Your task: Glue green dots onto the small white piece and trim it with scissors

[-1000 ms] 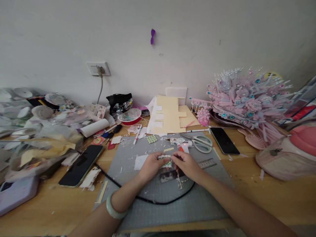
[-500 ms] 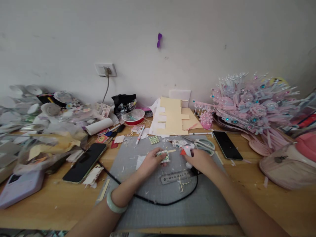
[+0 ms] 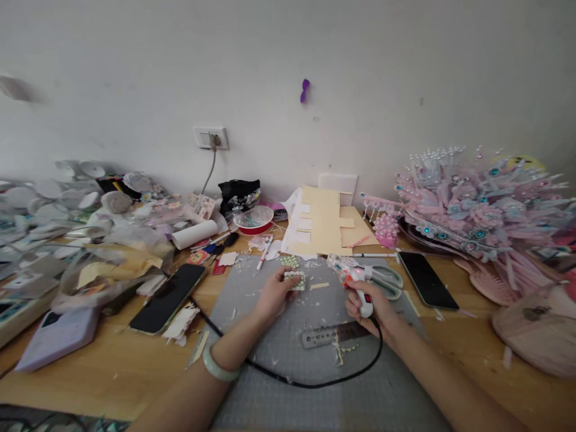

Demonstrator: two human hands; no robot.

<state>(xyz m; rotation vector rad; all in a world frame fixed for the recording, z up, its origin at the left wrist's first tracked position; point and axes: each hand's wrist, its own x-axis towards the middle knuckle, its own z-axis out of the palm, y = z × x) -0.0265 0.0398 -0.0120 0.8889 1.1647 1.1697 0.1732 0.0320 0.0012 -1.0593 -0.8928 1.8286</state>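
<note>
We are pinching the patterned piece (image 3: 295,282) in our left hand (image 3: 274,291), likely for steadiness. Our right hand (image 3: 379,307) is gripping the glue gun (image 3: 360,274), fingers curled

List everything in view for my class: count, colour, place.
Table: 1, wooden brown, foreground
Mat: 1, grey, on table
Glue gun: 1, white and orange, right hand
Patterned pieces: 2, green and white, left hand and mat
Cord: 1, black, across mat
Ruler: 1, silver, on mat
Scissors: 1, pale-handled, beyond right hand
Phones: 2, black, either side of mat
Round container: 1, clear and red, behind mat
Card sheets: several, cream, behind mat
Hairbrush: 1, pink, right
Beaded ornaments: uncountable, mostly pink, right
Mixed clutter: uncountable, mostly white, left
Scraps: uncountable, cream and white, mat
Plugged socket: 1, white, wall
Bow: 1, purple, wall
Bracelet: 1, pale green, left wrist
Left hand and right hand: 2, bare, over mat
</note>
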